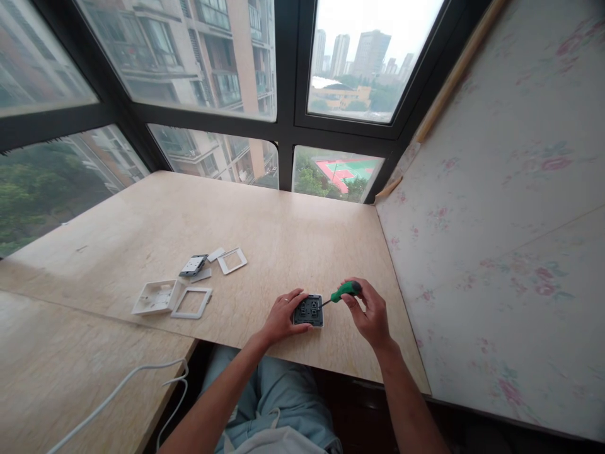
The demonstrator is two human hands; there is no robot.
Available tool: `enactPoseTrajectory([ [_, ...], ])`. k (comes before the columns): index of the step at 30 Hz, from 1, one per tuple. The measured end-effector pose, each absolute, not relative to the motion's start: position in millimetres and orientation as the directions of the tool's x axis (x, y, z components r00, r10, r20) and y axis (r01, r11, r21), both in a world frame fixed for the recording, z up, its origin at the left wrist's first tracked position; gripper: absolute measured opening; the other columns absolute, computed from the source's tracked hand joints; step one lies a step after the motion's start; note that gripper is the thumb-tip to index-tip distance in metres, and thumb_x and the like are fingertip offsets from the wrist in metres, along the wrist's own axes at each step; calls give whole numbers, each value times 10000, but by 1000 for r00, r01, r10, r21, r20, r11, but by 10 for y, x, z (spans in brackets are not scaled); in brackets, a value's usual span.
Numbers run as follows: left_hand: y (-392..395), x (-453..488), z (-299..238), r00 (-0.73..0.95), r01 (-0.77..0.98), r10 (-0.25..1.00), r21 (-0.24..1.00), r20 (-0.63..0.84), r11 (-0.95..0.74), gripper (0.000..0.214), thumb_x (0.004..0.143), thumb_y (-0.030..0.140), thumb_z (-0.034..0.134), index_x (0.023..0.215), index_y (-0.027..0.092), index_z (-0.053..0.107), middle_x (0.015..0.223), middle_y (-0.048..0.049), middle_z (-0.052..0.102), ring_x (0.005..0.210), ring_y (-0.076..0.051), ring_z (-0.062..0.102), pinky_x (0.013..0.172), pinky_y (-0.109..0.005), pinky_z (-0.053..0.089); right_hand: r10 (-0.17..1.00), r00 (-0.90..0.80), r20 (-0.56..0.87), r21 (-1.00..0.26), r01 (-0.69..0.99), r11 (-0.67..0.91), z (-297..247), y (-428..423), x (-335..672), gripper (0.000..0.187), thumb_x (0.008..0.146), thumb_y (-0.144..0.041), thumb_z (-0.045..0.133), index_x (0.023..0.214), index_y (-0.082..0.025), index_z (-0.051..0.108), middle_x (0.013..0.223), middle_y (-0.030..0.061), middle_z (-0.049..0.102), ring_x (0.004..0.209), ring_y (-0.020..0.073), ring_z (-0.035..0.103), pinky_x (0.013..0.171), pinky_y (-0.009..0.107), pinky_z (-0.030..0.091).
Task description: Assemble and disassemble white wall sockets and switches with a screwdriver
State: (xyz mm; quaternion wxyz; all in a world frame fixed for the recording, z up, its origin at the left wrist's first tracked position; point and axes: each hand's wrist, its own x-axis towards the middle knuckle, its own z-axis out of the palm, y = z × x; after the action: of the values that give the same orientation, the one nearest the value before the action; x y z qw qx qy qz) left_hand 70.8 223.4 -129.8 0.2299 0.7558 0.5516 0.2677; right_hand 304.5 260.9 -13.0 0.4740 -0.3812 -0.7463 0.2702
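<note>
Near the front edge of the stone-topped sill lies a wall switch (309, 310), its dark inner face up with a white rim. My left hand (283, 317) grips it from the left, thumb along the near side and fingers over the far side. In my right hand (370, 313) is a screwdriver (346, 291) with a green and black handle. It slants down to the left, and its tip meets the right part of the switch, by a screw. Whether the tip sits in the screw slot is too small to tell.
To the left lie a white mounting box (155, 297), two white frames (191, 303) (232, 260), a socket module (193, 265) and small white plates (203, 275). A white cable (118, 388) crosses the lower left. Windows stand behind; a papered wall (496, 252) bounds the right.
</note>
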Motion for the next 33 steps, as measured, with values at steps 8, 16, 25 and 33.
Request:
enactPoseTrajectory([
  [8,2239,705,-1306,249,706,957,648,152,-286,815,685,534,767,1385,257,455,1450,-125,453,1314,-319,448,1084,-485,353,843,-216,493,-788,301,538,-150,2607,3091,209,917,-313,570,1099,-212,582,1015,99,639,931,233,655,773,382,576],
  [16,2236,697,-1321,246,708,960,651,136,-274,820,690,536,767,1392,257,447,1461,-117,444,1324,-314,434,1095,-472,338,853,-214,477,-808,276,521,-196,2608,3119,216,914,-307,581,1103,-202,582,1011,93,633,925,225,653,777,380,571],
  [25,2239,706,-1322,245,704,959,655,139,-275,817,688,532,768,1388,257,449,1459,-113,446,1326,-313,432,1095,-467,338,855,-218,471,-814,267,516,-163,2628,3099,209,908,-281,590,1105,-211,582,1010,90,629,921,216,652,793,373,570],
  [33,2231,701,-1320,247,702,958,654,146,-281,819,688,536,769,1389,258,447,1456,-117,450,1320,-314,439,1092,-469,338,857,-242,455,-810,288,511,-118,2647,3081,205,907,-282,590,1098,-209,578,1008,88,625,910,211,646,788,366,565],
])
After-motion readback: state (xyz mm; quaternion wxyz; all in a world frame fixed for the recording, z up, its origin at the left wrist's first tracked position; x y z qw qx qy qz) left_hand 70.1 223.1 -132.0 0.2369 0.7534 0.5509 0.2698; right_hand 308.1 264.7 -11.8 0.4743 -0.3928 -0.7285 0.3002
